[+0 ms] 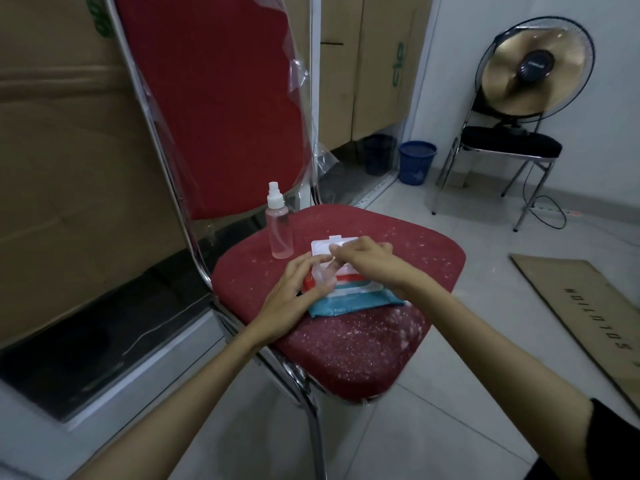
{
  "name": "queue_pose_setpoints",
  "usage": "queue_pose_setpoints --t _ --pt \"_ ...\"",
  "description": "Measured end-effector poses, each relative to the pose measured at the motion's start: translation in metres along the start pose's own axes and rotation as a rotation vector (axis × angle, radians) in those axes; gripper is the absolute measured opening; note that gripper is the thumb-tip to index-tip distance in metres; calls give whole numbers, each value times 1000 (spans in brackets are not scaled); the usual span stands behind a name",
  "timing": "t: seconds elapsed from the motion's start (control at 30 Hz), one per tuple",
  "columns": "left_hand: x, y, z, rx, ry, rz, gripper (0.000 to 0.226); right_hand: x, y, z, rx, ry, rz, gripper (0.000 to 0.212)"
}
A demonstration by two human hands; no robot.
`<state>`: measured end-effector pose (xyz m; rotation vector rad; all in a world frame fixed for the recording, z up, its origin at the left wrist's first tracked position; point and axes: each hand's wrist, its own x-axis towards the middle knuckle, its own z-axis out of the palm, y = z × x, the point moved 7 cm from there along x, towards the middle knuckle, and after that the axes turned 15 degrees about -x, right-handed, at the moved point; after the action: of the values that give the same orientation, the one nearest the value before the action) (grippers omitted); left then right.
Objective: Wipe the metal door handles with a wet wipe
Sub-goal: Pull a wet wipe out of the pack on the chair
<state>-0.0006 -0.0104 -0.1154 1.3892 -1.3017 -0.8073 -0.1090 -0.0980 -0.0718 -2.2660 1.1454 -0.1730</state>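
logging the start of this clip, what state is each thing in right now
wipes pack: lying flat on the chair seat, lid flipped open
spray bottle: upright, capped
left hand: resting on pack
right hand: fingers at the opening
fan: on black chair

The flat cardboard sheet (585,317) on the floor carries dark letters reading "SOLUTION", seen sideways. The blue wipes pack (349,303) shows the small word "BABY". Green lettering on the cardboard box (388,64) behind the chair cannot be made out.
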Motion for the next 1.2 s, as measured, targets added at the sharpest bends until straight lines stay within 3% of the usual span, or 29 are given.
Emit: queue_pose_setpoints --t 0.23,0.53,0.6,0.8,0.93,1.03,1.13,1.2 --pt "9 -17 -7 -42 136 -7 27 -7 4 -10 -332 95 -70 14" --pt "8 -15 -7 -17 120 0 37 -5 0 3 -400 152 -166 9" --pt "8 -15 -7 -26 122 3 35 -5 7 5 -320 103 -138 7" --pt "9 -16 -8 -40 124 -8 35 -14 16 -6 375 -25 -79 19" --pt "8 -15 -7 -26 124 0 38 -9 21 -3 293 8 -132 8" --pt "8 -14 -7 -24 132 7 38 -6 25 4 189 19 -150 15" --pt "8 -14 -8 -18 131 3 39 -3 28 3 195 117 -128 5" --pt "8 -14 -7 -14 121 -2 37 -2 31 3 326 129 -109 8"
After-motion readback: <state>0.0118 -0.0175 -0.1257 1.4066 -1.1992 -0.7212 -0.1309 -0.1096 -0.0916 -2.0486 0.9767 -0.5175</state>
